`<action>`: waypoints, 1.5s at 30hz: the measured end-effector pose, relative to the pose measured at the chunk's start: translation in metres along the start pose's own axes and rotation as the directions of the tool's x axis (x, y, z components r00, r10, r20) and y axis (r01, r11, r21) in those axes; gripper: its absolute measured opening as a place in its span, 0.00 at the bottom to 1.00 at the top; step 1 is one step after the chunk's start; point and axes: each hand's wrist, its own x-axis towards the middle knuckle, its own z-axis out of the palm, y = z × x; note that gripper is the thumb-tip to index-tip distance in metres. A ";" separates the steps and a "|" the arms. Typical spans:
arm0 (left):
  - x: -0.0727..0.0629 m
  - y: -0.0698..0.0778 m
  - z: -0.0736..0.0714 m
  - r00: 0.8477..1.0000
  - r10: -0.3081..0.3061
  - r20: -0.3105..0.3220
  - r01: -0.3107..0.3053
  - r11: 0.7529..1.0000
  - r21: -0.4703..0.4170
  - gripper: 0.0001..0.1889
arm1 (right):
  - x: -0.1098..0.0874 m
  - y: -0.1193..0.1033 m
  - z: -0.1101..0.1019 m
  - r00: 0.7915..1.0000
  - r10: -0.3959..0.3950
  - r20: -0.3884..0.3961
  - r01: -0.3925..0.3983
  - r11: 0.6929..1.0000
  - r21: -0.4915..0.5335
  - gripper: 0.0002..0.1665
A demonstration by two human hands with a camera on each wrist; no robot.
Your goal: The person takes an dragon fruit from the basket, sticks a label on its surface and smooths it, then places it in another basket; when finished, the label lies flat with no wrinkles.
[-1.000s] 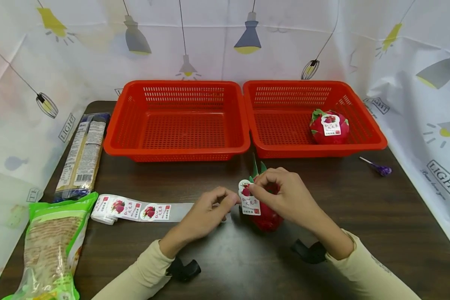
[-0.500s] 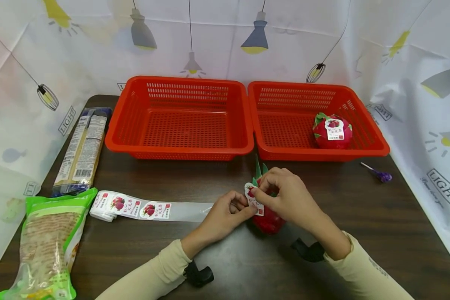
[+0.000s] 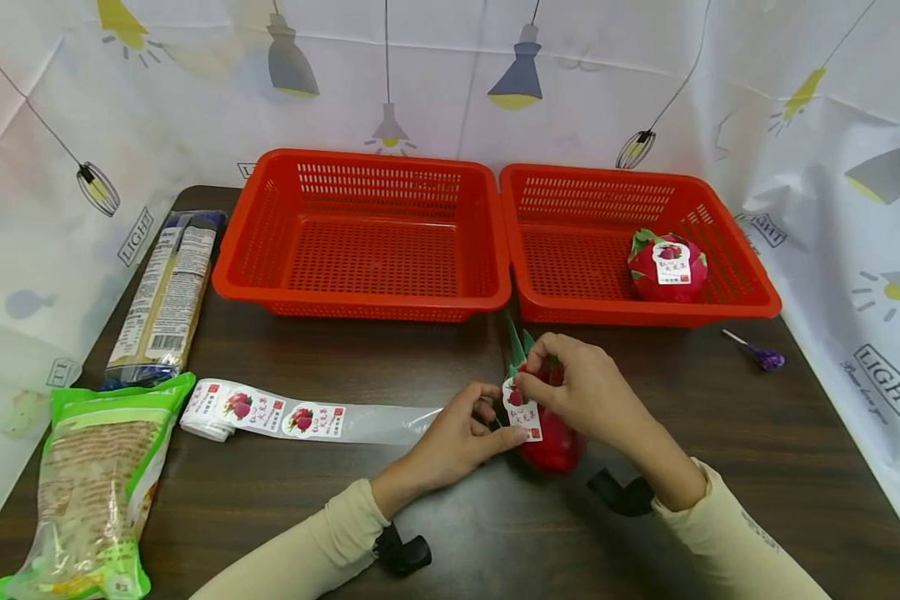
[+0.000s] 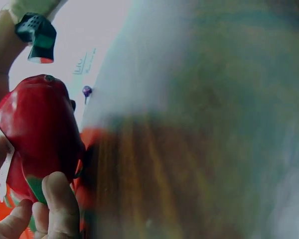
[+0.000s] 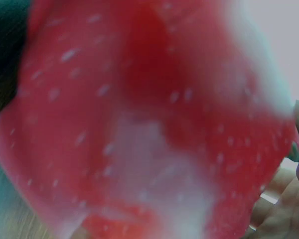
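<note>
A red dragon fruit with green leaf tips is at the middle of the table, between both hands. A white printed sticker lies along its left side. My left hand has its thumb on the sticker's lower end, while its fingers curl against the fruit, seen also on the red skin in the left wrist view. From the right, my right hand grips the fruit near its leafy top, thumb at the sticker's upper part. In the right wrist view the blurred fruit hides most of the hand.
Two red baskets stand at the back; the right one holds a labelled dragon fruit. A sticker strip, a bread bag and a noodle packet lie left. A lollipop lies right.
My left hand has moved right onto the sticker's lower end and the fruit. The sticker now lies closer against the fruit, which has shifted slightly right. The head view has moved a little.
</note>
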 end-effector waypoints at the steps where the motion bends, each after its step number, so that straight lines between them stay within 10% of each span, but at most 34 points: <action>1: 0.000 0.000 0.002 1.000 -0.001 0.010 0.001 1.000 0.001 0.29 | 0.000 0.001 -0.001 1.000 0.008 0.009 -0.008 1.000 0.013 0.09; 17: 0.017 0.008 0.025 0.977 0.032 0.212 0.020 0.971 -0.240 0.36 | -0.011 0.019 -0.015 0.999 -0.024 -0.033 0.027 0.996 0.080 0.06; 22: 0.020 0.019 0.035 0.986 0.064 0.155 -0.040 0.988 -0.150 0.36 | -0.014 0.024 -0.023 0.997 -0.048 -0.058 0.055 0.990 0.129 0.08; 30: 0.018 0.032 0.049 0.990 -0.135 0.033 0.133 0.989 0.061 0.60 | -0.023 0.045 -0.050 0.986 -0.035 -0.164 0.064 0.982 0.175 0.07; 35: 0.020 0.035 0.051 0.987 -0.160 -0.015 0.160 0.972 0.169 0.62 | -0.032 0.074 -0.083 0.939 0.067 -0.337 -0.020 0.990 0.142 0.09; 40: 0.022 0.036 0.052 0.986 -0.158 -0.061 0.168 0.953 0.251 0.63 | -0.035 0.119 -0.123 0.833 0.265 -0.486 -0.180 0.960 0.214 0.04; 45: 0.023 0.036 0.054 0.981 -0.170 -0.097 0.190 0.945 0.265 0.63 | -0.026 0.171 -0.165 0.761 0.475 -0.442 -0.395 0.879 0.267 0.12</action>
